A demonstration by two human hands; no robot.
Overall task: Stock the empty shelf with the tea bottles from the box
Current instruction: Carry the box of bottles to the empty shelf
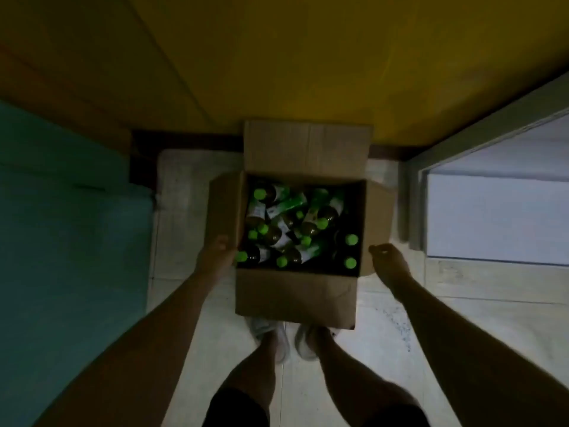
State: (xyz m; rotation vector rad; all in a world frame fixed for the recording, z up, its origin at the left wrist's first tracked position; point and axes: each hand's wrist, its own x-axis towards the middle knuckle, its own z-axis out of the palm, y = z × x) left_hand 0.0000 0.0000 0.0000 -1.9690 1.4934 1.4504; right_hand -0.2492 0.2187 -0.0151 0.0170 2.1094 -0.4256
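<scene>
Because the box [295, 298] sits open on the floor [462, 318] just ahead of the person's shoes [278, 334], its flaps splayed outward, the risk lies in how it gets handled. The bottles [295, 229] lie jumbled inside, green caps pointing every way, none yet on a shelf, and no empty shelf is clearly in view. The left hand [215, 257] presses against the box's left wall at the near corner; whether it grips is unclear. The right hand [388, 261] hovers loosely curled beside the right flap, holding nothing. A one-sided lift would probably tilt the box and roll the bottles, and dim light could spoil a grasp.
</scene>
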